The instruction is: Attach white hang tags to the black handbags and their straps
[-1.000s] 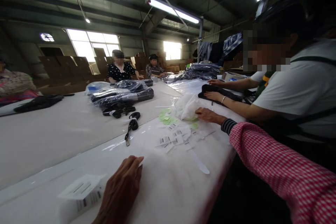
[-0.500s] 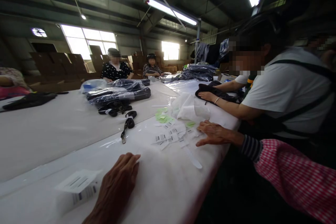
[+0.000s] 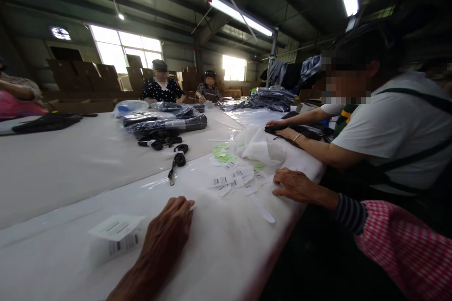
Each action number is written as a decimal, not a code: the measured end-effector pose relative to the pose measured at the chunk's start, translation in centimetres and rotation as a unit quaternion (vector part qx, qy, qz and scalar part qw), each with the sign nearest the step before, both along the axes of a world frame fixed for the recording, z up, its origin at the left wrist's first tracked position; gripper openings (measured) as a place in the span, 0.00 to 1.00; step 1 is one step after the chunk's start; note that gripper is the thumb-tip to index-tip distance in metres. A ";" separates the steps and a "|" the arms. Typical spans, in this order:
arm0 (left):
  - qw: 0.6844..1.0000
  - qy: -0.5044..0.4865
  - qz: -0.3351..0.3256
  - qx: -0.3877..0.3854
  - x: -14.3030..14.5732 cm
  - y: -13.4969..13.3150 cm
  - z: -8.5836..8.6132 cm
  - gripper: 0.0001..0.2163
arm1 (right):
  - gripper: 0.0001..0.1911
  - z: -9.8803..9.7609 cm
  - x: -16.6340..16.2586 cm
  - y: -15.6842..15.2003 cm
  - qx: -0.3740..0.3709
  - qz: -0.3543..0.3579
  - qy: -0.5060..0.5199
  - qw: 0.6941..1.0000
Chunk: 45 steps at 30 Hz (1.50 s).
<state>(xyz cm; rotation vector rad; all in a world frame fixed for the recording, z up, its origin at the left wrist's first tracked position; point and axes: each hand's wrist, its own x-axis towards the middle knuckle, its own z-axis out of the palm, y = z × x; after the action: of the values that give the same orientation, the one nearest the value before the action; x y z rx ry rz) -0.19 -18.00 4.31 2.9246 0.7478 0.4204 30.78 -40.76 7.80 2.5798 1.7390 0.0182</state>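
My left hand (image 3: 168, 228) rests on the white tabletop, palm down, its fingers bent and pressed together. A small pale bit shows at its fingertips, too little to name. To its left lies a clear plastic bag (image 3: 106, 256) with a printed label (image 3: 117, 227). My right hand (image 3: 300, 188) is low over the table near its right edge, thumb and fingers bent but apart. Just left of it are loose printed paper labels (image 3: 231, 179), green tags (image 3: 223, 155) and a white paper strip (image 3: 261, 209). Whether its fingertips touch a label is unclear.
A crumpled translucent bag (image 3: 259, 146) lies beyond the labels. Coiled black straps (image 3: 180, 155) and bagged dark goods (image 3: 169, 124) sit mid-table. Close on my right, a co-worker (image 3: 399, 127) handles black fabric (image 3: 300, 130). Other people sit across the table (image 3: 70, 164).
The view has shifted slightly, so things appear further right. My right hand's thumb and fingers have drawn closer together. My left hand stays much the same. The co-worker's hands have shifted on the black fabric.
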 end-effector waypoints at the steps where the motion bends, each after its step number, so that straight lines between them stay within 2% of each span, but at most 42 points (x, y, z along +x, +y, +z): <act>1: 1.000 0.002 0.000 -0.002 0.0 0.0 0.0 0.17 | 0.07 0.1 0.1 0.0 0.004 -0.008 0.013 1.000; 6: 1.000 0.004 0.003 -0.003 0.1 -0.1 0.2 0.17 | 0.06 0.2 0.8 0.8 0.013 -0.056 0.097 0.994; 12: 1.000 0.010 0.005 -0.012 0.1 -0.4 0.7 0.16 | 0.04 0.3 2.1 1.7 0.005 -0.049 0.127 0.991; 17: 1.000 0.016 0.007 -0.022 0.3 -0.5 0.8 0.16 | 0.06 0.5 2.0 1.9 -0.004 -0.033 0.105 0.994; 25: 1.000 0.005 0.004 -0.011 0.3 -0.2 0.5 0.16 | 0.09 0.5 0.4 3.1 -0.049 -0.021 0.008 0.999; 30: 1.000 -0.012 0.010 -0.016 0.3 0.0 0.7 0.16 | 0.07 0.7 0.1 3.5 -0.064 -0.014 -0.012 0.998; 34: 0.996 -0.079 0.020 -0.029 0.1 0.9 1.6 0.16 | 0.03 2.8 0.0 3.8 -0.055 -0.012 -0.011 0.998; 41: 0.965 -0.226 0.074 -0.108 -1.2 3.9 5.2 0.17 | 0.04 9.0 -1.5 6.7 -0.020 0.014 -0.080 0.996; 45: 0.935 -0.293 0.107 -0.168 -2.3 4.9 7.6 0.16 | 0.07 11.9 -2.2 8.9 -0.016 0.099 -0.198 0.975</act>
<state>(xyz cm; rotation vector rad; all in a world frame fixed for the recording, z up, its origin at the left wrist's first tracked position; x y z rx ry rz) -2.53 -13.15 11.90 2.2232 0.9232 1.0115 28.57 -31.84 19.70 2.1746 1.8041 0.4697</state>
